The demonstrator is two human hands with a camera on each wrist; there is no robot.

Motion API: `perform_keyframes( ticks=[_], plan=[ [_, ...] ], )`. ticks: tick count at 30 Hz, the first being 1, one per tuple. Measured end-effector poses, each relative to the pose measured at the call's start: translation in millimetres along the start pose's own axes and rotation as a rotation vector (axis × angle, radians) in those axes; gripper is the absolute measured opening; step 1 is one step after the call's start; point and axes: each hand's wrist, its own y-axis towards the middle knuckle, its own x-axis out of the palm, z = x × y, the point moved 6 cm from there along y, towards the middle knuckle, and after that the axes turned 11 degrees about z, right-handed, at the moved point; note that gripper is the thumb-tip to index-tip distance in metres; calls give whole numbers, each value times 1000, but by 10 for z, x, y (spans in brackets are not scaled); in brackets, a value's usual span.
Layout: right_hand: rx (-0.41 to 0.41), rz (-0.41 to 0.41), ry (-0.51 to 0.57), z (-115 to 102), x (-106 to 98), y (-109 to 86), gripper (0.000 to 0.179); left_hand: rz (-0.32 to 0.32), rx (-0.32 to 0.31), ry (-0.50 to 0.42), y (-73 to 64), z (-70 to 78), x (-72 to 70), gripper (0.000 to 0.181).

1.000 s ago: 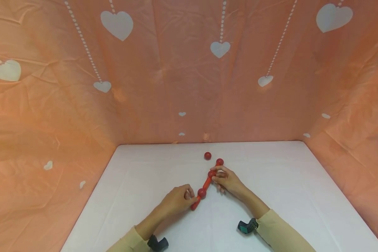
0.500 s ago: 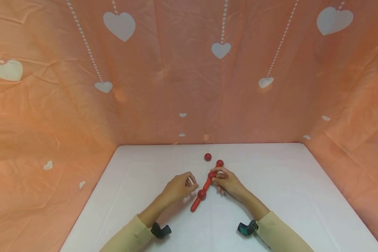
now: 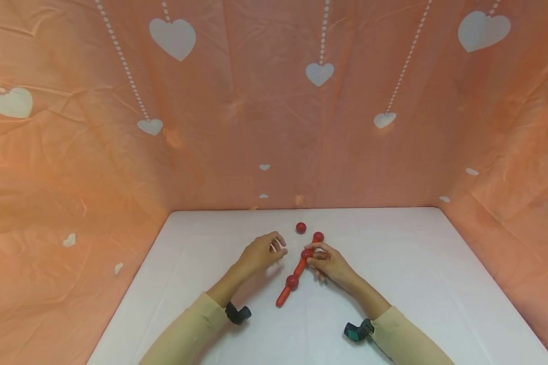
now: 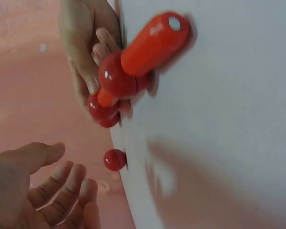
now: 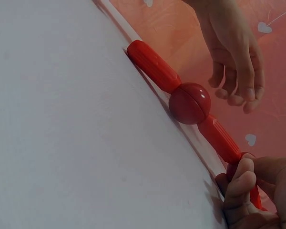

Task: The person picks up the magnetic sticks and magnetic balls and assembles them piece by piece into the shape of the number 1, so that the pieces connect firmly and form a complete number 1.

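A chain of red rods and red balls lies slanted across the white table, ending towards me in a bare rod. At the chain's far end is another ball. My right hand pinches the ball in the middle of the chain between thumb and fingers, as the right wrist view also shows. My left hand hovers over the table left of the chain, fingers loosely bent and nothing in them. Beyond it sits a single loose red ball, seen past the fingertips in the left wrist view.
The white table is walled in at the back and sides by an orange curtain printed with white hearts. Each wrist carries a dark camera, the left wrist camera and the right wrist camera.
My left hand has let go of the near rod and moved up and away towards the table's far side. The right hand keeps its place on the chain.
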Motion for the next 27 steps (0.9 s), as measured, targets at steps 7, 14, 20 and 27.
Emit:
perform_keyframes(
  ticks=[7, 14, 20, 27],
  plan=[
    [-5, 3, 2, 2, -15, -5, 43, 2, 49, 16, 191, -26, 49, 17],
    [-11, 3, 4, 3, -22, -5, 42, -4, 130, 59, 393, -48, 141, 19],
    [-15, -7, 27, -10, -10, -3, 41, -18, 149, 72, 522, -61, 191, 22],
    [-46, -17, 29, -12, -9, -5, 42, -26, 156, 55, 663, -88, 242, 27]
  ],
)
